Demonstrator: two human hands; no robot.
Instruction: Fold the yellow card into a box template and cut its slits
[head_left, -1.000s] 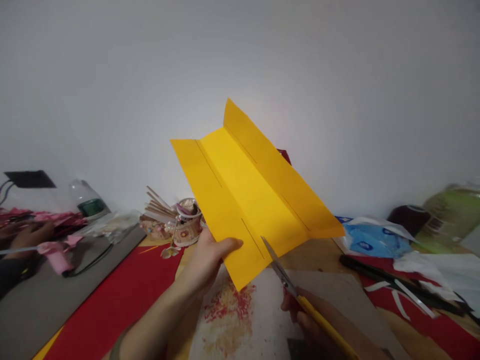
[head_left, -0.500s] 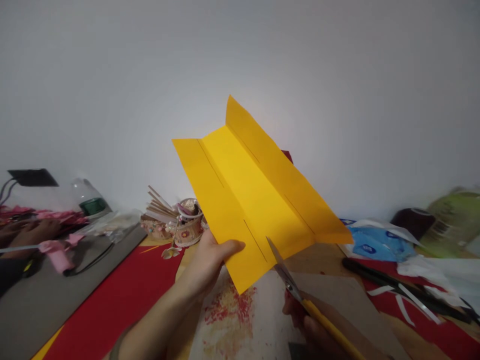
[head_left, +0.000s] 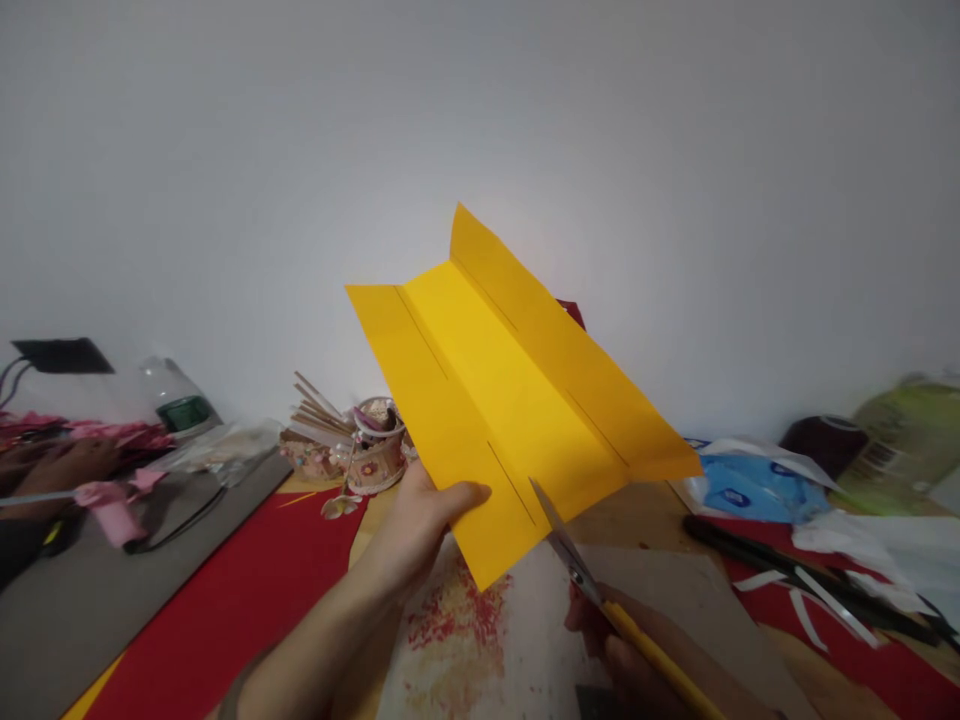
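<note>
While the left hand (head_left: 416, 515) pinches the paper (head_left: 502, 400) near its lower corner, seemingly to steady it above the table (head_left: 637, 512), the right hand's (head_left: 626, 665) fingers grip the scissors (head_left: 576, 577) with a blade across its near edge.

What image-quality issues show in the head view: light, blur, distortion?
Head view: dim overall, wall brightest behind the yellow paper; right hand in shadow, paper well lit; green bag smeared and stretched at the right edge; pencil lines on the paper readable.
</note>
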